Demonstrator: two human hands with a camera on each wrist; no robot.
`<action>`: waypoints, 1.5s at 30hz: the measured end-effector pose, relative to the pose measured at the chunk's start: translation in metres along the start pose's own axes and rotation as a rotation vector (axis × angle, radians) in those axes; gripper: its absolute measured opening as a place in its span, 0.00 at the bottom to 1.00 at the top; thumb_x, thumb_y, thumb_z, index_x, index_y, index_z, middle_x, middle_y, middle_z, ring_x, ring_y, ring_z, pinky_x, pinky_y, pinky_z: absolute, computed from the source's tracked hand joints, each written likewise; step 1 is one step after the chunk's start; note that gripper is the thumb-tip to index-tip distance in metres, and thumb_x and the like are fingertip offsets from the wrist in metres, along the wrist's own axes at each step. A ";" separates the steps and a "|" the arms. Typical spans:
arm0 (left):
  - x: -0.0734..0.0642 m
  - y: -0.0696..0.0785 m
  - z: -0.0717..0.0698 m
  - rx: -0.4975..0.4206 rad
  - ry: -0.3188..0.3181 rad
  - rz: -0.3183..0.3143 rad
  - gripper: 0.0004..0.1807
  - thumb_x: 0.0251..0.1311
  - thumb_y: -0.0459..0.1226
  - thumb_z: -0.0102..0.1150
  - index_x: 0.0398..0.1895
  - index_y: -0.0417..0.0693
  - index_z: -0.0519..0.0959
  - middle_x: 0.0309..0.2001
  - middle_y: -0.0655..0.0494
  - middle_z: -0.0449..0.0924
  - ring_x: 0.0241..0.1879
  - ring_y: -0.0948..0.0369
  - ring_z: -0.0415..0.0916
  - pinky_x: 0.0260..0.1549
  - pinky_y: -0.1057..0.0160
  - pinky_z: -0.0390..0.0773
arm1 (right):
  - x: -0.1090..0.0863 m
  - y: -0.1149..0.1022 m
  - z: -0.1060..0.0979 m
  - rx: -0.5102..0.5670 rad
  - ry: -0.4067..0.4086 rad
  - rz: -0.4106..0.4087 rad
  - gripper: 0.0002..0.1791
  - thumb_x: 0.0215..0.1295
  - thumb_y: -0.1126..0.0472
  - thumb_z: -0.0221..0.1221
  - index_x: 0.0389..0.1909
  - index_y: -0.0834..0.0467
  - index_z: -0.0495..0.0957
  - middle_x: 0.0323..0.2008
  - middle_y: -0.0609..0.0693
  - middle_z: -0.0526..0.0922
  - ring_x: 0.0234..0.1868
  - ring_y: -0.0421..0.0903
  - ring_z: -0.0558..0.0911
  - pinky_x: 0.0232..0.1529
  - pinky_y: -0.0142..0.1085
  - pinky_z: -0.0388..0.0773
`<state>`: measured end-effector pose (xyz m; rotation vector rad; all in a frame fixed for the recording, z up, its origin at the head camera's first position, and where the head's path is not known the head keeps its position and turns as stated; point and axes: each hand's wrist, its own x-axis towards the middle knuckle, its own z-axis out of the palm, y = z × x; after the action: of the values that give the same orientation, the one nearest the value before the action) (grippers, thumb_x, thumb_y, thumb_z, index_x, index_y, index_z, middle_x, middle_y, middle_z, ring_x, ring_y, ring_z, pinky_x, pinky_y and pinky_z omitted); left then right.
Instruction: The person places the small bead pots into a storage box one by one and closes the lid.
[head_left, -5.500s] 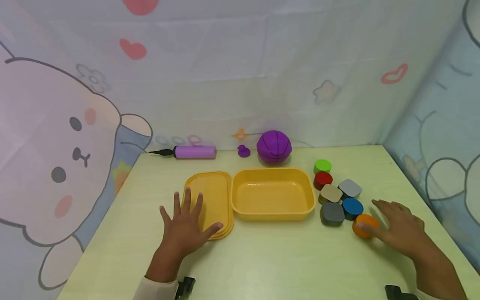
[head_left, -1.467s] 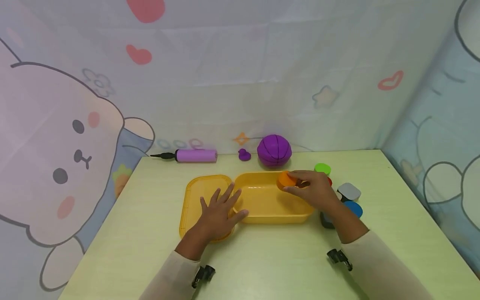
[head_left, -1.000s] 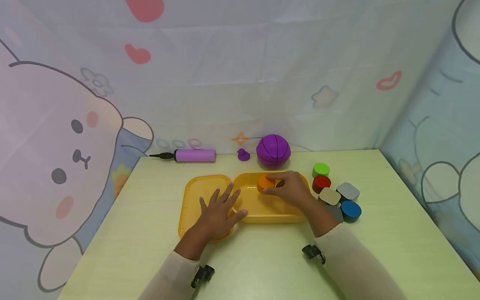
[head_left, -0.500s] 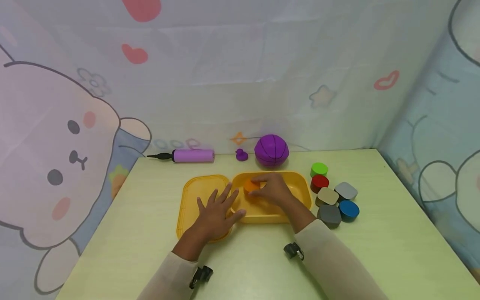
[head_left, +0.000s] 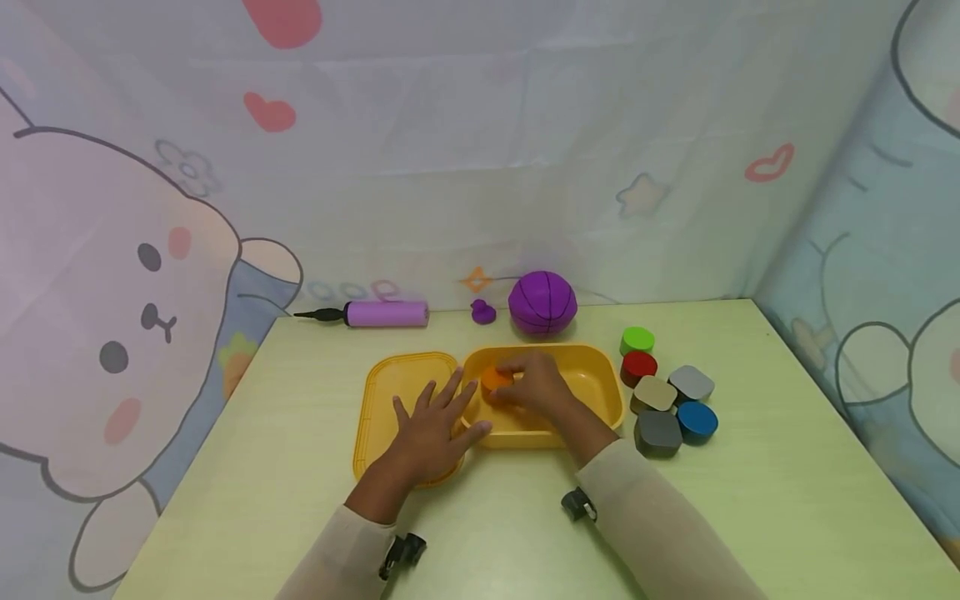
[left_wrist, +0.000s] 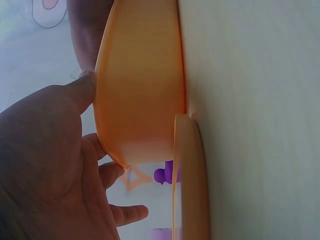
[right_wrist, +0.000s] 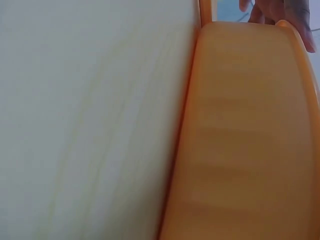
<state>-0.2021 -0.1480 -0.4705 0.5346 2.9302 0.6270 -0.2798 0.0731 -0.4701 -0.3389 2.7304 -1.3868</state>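
In the head view, a yellow plastic box (head_left: pixel 596 387) stands mid-table with its yellow lid (head_left: pixel 381 400) flat at its left. Inside the box, toward its left end, my right hand (head_left: pixel 542 388) pinches an orange round block (head_left: pixel 492 381) between thumb and fingers. My left hand (head_left: pixel 431 433) spreads its straight fingers above the lid and at the box's left rim. Seen from the left wrist, the thumb and fingertips of that hand (left_wrist: pixel 55 135) touch the rim of the box (left_wrist: pixel 140 90). The right wrist view shows mostly the box's outer wall (right_wrist: pixel 250 135); the block is hidden there.
Right of the box sit a green block (head_left: pixel 637 340), a red one (head_left: pixel 639 367), a beige one (head_left: pixel 654 392), a light grey one (head_left: pixel 691 382), a blue one (head_left: pixel 697 422) and a dark grey one (head_left: pixel 658 432). Behind are a purple ball (head_left: pixel 542 302), small duck (head_left: pixel 483 312) and hand pump (head_left: pixel 387 313).
My right hand has taken the orange block from the group at the right, carried it left and lowered it into the box. My left hand has shifted right to the box's rim.
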 end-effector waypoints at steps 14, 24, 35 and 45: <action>0.000 0.002 -0.001 -0.001 -0.006 -0.007 0.44 0.80 0.70 0.42 0.90 0.65 0.53 0.92 0.62 0.36 0.89 0.34 0.40 0.73 0.12 0.27 | 0.001 -0.001 0.000 0.051 -0.061 -0.009 0.23 0.63 0.71 0.74 0.61 0.65 0.88 0.60 0.64 0.90 0.51 0.58 0.94 0.54 0.46 0.91; 0.000 0.002 -0.001 0.004 0.001 -0.011 0.43 0.80 0.70 0.42 0.90 0.66 0.53 0.92 0.62 0.38 0.89 0.35 0.41 0.74 0.12 0.28 | 0.002 0.006 -0.007 0.089 -0.068 0.035 0.25 0.63 0.69 0.74 0.62 0.63 0.88 0.62 0.61 0.89 0.51 0.57 0.93 0.53 0.45 0.91; 0.000 0.001 -0.002 0.005 -0.004 -0.013 0.43 0.80 0.70 0.42 0.90 0.67 0.53 0.92 0.62 0.37 0.89 0.35 0.40 0.74 0.13 0.28 | -0.012 0.009 -0.040 0.110 -0.031 0.016 0.25 0.68 0.64 0.74 0.66 0.62 0.86 0.66 0.62 0.87 0.51 0.56 0.93 0.53 0.44 0.90; 0.001 -0.002 0.002 -0.010 -0.001 -0.007 0.43 0.80 0.69 0.42 0.91 0.67 0.51 0.92 0.64 0.35 0.90 0.35 0.39 0.74 0.13 0.26 | -0.036 0.021 -0.081 0.122 0.006 0.007 0.26 0.71 0.65 0.72 0.69 0.63 0.83 0.60 0.69 0.88 0.51 0.56 0.93 0.51 0.41 0.91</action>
<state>-0.2033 -0.1489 -0.4728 0.5234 2.9249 0.6406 -0.2601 0.1572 -0.4400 -0.3173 2.6330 -1.5466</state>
